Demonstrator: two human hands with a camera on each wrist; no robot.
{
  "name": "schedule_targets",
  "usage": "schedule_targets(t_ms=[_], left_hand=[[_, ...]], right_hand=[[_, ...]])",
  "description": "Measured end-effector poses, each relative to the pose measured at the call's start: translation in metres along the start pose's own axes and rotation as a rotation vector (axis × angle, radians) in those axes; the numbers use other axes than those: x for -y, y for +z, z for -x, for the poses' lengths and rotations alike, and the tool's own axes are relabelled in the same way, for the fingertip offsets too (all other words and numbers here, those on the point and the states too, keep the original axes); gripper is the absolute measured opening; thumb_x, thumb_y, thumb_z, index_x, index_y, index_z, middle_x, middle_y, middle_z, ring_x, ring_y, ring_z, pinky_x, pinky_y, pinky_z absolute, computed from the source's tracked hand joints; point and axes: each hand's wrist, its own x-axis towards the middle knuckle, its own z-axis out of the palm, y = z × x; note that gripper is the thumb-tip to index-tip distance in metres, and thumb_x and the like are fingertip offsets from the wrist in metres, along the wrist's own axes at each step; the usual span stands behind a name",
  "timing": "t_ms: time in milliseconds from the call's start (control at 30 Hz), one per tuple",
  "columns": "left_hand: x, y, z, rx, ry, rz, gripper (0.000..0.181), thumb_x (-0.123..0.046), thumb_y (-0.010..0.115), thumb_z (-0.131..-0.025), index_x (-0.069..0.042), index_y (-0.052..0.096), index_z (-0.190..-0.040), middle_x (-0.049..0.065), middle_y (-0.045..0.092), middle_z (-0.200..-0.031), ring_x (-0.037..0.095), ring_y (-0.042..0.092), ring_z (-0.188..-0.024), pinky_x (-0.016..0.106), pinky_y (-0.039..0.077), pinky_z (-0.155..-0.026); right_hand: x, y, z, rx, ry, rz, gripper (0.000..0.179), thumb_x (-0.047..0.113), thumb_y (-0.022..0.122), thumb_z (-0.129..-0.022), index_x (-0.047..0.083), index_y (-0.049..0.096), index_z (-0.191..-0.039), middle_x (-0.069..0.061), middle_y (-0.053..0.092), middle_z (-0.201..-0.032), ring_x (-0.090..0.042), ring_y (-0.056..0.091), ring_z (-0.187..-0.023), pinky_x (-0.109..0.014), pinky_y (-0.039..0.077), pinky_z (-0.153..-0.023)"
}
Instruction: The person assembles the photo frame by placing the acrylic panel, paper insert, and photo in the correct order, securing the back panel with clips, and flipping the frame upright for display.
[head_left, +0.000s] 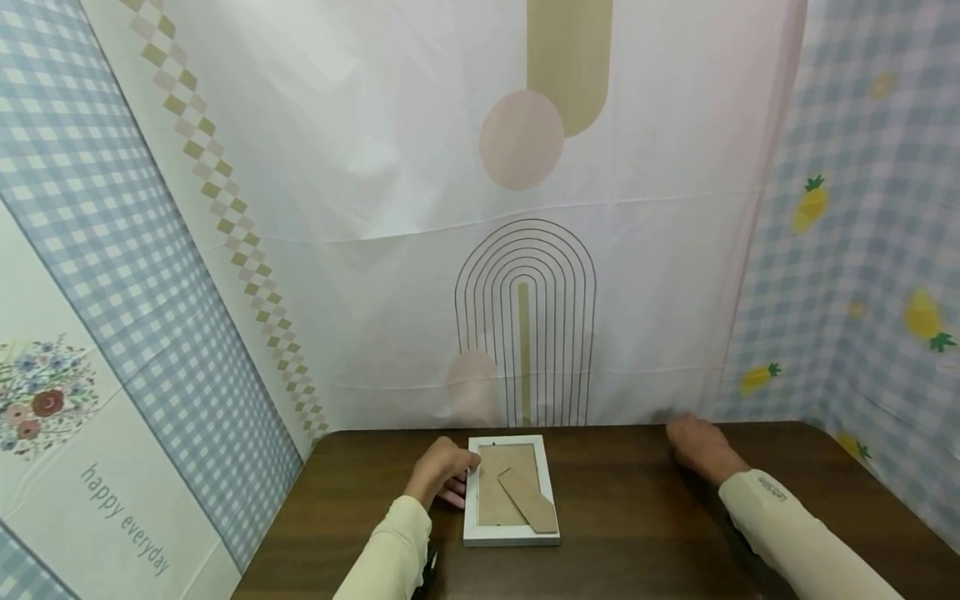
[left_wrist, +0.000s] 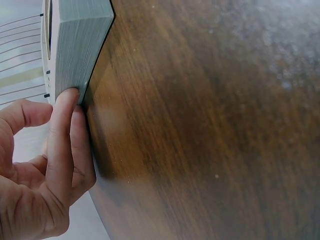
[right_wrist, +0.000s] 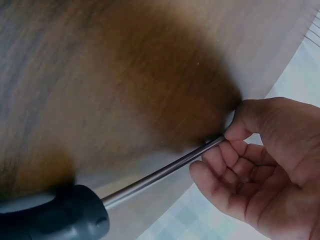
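Note:
A white picture frame point(head_left: 512, 533) lies back side up on the table, its brown backing board and slanted easel stand facing me. My left hand point(head_left: 442, 471) grips its left edge, thumb at the top rim. In the left wrist view, the index fingertip presses against the pale side wall point(left_wrist: 82, 50) of the frame. My right hand point(head_left: 701, 446) is near the table's back edge, well to the right of the frame. Seen from the right wrist, its thumb and fingers pinch the metal shaft of a screwdriver point(right_wrist: 160, 172) with a thick black handle; the tip is hidden in the fingers.
The dark wooden table point(head_left: 615, 500) ends at a white patterned cloth point(head_left: 645, 317) hanging behind it. Blue checked cloths hang at the left point(head_left: 150, 217) and right point(head_left: 862, 250). The right forearm extends over the table's right part.

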Motion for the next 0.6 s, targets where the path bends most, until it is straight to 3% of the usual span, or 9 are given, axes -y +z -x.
schedule_targets(t_ms=[67, 300, 600], left_hand=[[0.000, 0.000, 0.000, -0.002, 0.000, -0.002, 0.021, -0.012, 0.074, -0.093, 0.006, 0.069, -0.101, 0.020, 0.069, -0.095, 0.032, 0.074, -0.076, 0.041, 0.073, -0.056], [0.001, 0.001, 0.002, -0.011, -0.003, -0.006, 0.020, -0.012, 0.074, -0.092, 0.005, 0.070, -0.100, 0.019, 0.069, -0.094, 0.031, 0.074, -0.075, 0.041, 0.073, -0.056], [-0.001, 0.002, 0.003, -0.011, 0.002, -0.001, 0.019, -0.012, 0.073, -0.092, 0.005, 0.069, -0.099, 0.019, 0.069, -0.095, 0.031, 0.074, -0.076, 0.041, 0.074, -0.057]], right_hand=[[-0.007, 0.006, -0.004, 0.008, -0.004, 0.000, 0.014, -0.009, 0.062, -0.097, 0.001, 0.063, -0.087, -0.020, 0.066, -0.087, -0.043, 0.071, -0.078, -0.056, 0.068, -0.064], [-0.074, 0.082, -0.049, 0.063, -0.026, -0.011, 0.007, 0.003, 0.067, -0.098, 0.005, 0.069, -0.091, -0.015, 0.067, -0.091, -0.034, 0.070, -0.081, -0.050, 0.065, -0.062], [-0.093, 0.083, -0.054, 0.169, -0.078, -0.081, 0.012, 0.012, 0.071, -0.101, 0.003, 0.069, -0.093, -0.012, 0.066, -0.087, -0.025, 0.066, -0.076, -0.043, 0.062, -0.064]])
